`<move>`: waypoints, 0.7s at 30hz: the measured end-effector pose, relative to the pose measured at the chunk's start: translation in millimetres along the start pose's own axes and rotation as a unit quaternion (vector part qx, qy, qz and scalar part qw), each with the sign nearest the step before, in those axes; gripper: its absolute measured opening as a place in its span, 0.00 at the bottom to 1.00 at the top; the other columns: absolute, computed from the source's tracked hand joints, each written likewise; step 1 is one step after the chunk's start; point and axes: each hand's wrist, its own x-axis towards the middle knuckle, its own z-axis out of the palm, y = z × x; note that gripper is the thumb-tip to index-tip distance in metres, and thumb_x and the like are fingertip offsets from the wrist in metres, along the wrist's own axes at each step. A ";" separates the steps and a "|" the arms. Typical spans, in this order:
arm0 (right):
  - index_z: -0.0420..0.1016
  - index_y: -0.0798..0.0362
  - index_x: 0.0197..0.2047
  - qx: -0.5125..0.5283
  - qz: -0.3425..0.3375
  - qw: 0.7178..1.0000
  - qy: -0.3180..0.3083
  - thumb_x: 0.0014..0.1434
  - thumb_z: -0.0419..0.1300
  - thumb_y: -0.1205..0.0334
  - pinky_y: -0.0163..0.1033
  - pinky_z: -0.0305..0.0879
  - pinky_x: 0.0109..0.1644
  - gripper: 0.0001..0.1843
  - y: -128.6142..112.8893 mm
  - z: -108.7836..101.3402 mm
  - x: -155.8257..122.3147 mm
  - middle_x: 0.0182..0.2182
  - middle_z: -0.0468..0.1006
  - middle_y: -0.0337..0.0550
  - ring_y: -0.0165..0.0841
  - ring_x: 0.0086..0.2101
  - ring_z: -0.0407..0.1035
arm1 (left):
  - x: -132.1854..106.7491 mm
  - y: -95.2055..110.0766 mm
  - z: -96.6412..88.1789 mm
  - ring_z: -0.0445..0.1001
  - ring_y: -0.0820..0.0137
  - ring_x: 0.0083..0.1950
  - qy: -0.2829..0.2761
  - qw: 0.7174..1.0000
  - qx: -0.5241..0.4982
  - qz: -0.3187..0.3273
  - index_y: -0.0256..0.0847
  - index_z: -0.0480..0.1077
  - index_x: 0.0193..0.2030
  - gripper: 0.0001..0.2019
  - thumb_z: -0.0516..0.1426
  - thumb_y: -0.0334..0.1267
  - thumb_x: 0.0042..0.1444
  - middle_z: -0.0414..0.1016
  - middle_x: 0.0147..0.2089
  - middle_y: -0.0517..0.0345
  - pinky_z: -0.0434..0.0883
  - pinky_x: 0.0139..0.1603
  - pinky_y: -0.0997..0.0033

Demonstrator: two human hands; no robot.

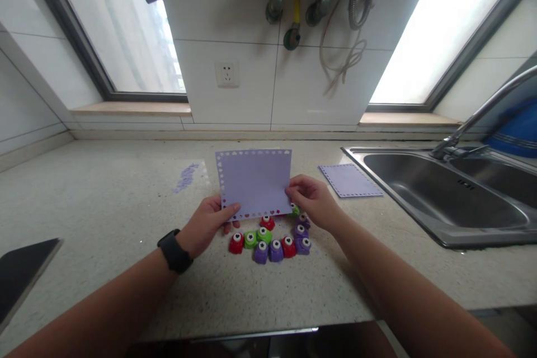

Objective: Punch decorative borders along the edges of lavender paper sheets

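A sheet of lilac paper [255, 182] with small shapes punched along its top, left and bottom edges is held up above the counter. My left hand [212, 215] pinches its lower left corner, thumb in front and fingers behind. At its right edge, my right hand [312, 198] grips it between thumb and fingertips. Below the sheet stand several craft punches: a red one [236, 243], a green one [264, 235] and a purple one [260, 252] among them. The sheet and my right hand partly cover the rear punches.
Lilac sheets [351, 180] with punched borders lie on the right, beside the steel sink [444, 196] and its faucet [482, 109]. Lilac paper cutouts [185, 178] are scattered at the left. A dark flat object [27, 268] rests at the left front of the counter [126, 207].
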 end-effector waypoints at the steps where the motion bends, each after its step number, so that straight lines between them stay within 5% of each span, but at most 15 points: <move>1: 0.75 0.53 0.40 -0.004 -0.003 1.000 0.001 0.59 0.66 0.55 0.39 0.64 0.33 0.11 -0.1 0.8 -0.1 0.26 0.77 0.38 0.29 0.27 0.69 | 0.1 -0.9 -0.2 0.69 0.74 0.22 0.002 1.000 0.000 -0.001 0.36 0.77 0.34 0.12 0.68 0.45 0.53 0.77 0.26 0.55 0.62 0.20 0.78; 16: 0.75 0.51 0.47 -0.013 -0.015 1.000 0.013 0.62 0.63 0.53 0.40 0.68 0.37 0.13 -2.3 5.8 1.2 0.30 0.79 0.39 0.31 0.30 0.72 | 2.4 -4.6 -1.2 0.60 0.78 0.19 -0.030 0.998 0.048 -0.006 0.36 0.73 0.32 0.13 0.65 0.44 0.57 0.73 0.22 0.59 0.56 0.20 0.77; 21: 0.78 0.49 0.43 -0.191 -0.052 0.980 0.019 0.66 0.59 0.57 0.45 0.69 0.45 0.08 -10.1 -2.7 1.1 0.39 0.82 0.45 0.36 0.39 0.75 | 3.4 -4.1 0.0 0.63 0.77 0.20 -0.005 1.000 0.018 -0.003 0.36 0.74 0.33 0.12 0.66 0.44 0.57 0.73 0.23 0.59 0.60 0.21 0.78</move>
